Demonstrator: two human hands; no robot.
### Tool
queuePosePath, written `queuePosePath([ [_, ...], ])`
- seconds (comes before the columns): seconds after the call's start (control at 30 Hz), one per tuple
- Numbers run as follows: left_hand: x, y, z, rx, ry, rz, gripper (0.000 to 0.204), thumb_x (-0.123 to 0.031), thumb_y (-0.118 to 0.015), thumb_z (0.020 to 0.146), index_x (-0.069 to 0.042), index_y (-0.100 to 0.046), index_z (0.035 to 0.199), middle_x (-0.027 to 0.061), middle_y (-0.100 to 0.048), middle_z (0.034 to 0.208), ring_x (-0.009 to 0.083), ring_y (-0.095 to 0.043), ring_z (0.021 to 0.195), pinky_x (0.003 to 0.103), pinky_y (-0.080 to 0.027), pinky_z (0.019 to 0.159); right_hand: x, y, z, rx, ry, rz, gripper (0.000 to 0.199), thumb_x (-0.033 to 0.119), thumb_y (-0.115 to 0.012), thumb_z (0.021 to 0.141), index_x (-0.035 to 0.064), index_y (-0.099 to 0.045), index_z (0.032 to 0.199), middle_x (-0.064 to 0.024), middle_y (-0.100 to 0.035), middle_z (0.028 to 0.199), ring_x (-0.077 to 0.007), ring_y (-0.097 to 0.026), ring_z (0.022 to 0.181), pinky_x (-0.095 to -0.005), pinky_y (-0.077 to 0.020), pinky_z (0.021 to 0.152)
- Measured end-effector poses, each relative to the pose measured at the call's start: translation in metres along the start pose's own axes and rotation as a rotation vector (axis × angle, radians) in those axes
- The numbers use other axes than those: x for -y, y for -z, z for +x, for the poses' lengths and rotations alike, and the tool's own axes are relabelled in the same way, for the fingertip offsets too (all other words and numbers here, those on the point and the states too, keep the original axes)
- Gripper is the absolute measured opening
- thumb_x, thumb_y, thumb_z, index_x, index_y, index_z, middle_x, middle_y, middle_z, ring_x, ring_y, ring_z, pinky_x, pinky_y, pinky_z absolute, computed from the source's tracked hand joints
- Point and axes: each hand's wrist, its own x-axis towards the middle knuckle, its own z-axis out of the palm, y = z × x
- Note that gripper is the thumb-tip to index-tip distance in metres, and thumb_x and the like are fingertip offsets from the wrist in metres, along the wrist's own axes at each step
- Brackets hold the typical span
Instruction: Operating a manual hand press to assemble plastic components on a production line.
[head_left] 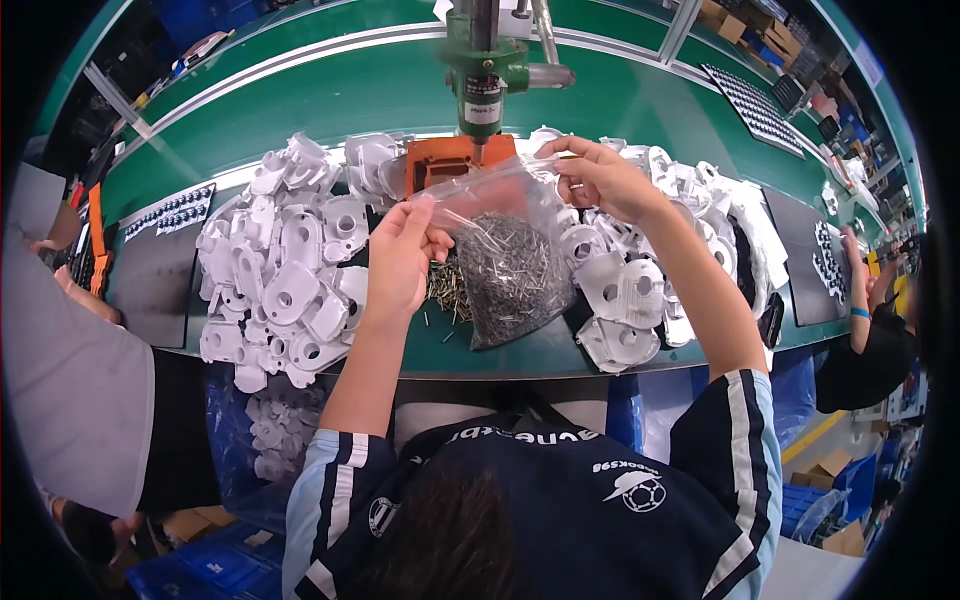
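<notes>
A clear plastic bag full of small metal pins stands in front of me on the green table. My left hand pinches the left corner of its mouth. At the opposite upper corner, my right hand grips the plastic with bent fingers. Loose metal pins lie in a pile beside the bag, partly hidden behind it and my left hand. Just behind the bag are an orange fixture and the green press head above it.
White plastic housings are heaped on the left and on the right. More white parts fill a blue-lined bin below the table's edge. Dark mats flank the heaps. People work at both sides; a grey sleeve is close on the left.
</notes>
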Motion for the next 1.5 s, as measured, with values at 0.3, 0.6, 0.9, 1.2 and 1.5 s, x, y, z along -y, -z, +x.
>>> queuePosePath([
  [0.3,-0.007,0.012,0.014,-0.035,-0.038,0.111,0.015,-0.014,-0.056,0.089,0.0,-0.055,0.082,0.0058,-0.056,0.064,0.0102,-0.053,0.052,0.022,-0.039,0.046,-0.012,0.015,0.02,-0.065,0.004,-0.135,0.017,0.015,-0.062,0.084,-0.0013,-0.06,0.085,-0.0033,-0.058,0.069,-0.007,-0.05,0.057,-0.0187,-0.0361,0.049],
  [0.6,-0.017,0.027,0.016,0.03,0.015,0.449,0.016,-0.015,-0.058,0.088,0.0,-0.056,0.084,0.0018,-0.055,0.065,0.0068,-0.048,0.055,0.019,-0.038,0.051,-0.006,0.01,0.018,-0.117,0.048,-0.167,0.016,0.012,-0.063,0.081,-0.0044,-0.063,0.08,-0.0054,-0.061,0.069,-0.0087,-0.053,0.059,-0.0204,-0.0417,0.055],
  [0.9,-0.029,0.026,0.02,0.108,0.089,0.49,0.014,-0.014,-0.057,0.087,0.0,-0.056,0.086,-0.0023,-0.05,0.066,0.0042,-0.044,0.059,0.019,-0.036,0.055,-0.006,0.008,0.023,-0.067,0.028,-0.316,0.017,0.017,-0.061,0.079,0.0005,-0.06,0.076,-0.0022,-0.058,0.068,-0.0083,-0.05,0.062,-0.0213,-0.0383,0.058],
  [1.2,-0.055,0.012,0.054,0.367,0.199,0.938,0.021,-0.021,-0.06,0.085,-0.001,-0.061,0.088,-0.0028,-0.056,0.073,0.0037,-0.048,0.064,0.02,-0.038,0.059,0.022,-0.004,0.031,-0.013,0.021,-0.557,0.027,0.024,-0.064,0.077,-0.0011,-0.063,0.086,-0.0032,-0.062,0.08,-0.0101,-0.055,0.074,-0.0228,-0.0413,0.069],
  [1.5,-0.034,0.024,0.056,0.392,0.39,0.416,0.011,-0.012,-0.058,0.086,-0.005,-0.054,0.08,-0.0024,-0.053,0.072,0.0043,-0.047,0.066,0.019,-0.037,0.058,0.022,0.002,0.038,0.087,-0.011,-0.654,0.028,0.025,-0.066,0.076,-0.0019,-0.065,0.084,-0.0037,-0.062,0.077,-0.0122,-0.054,0.075,-0.0263,-0.0417,0.075],
])
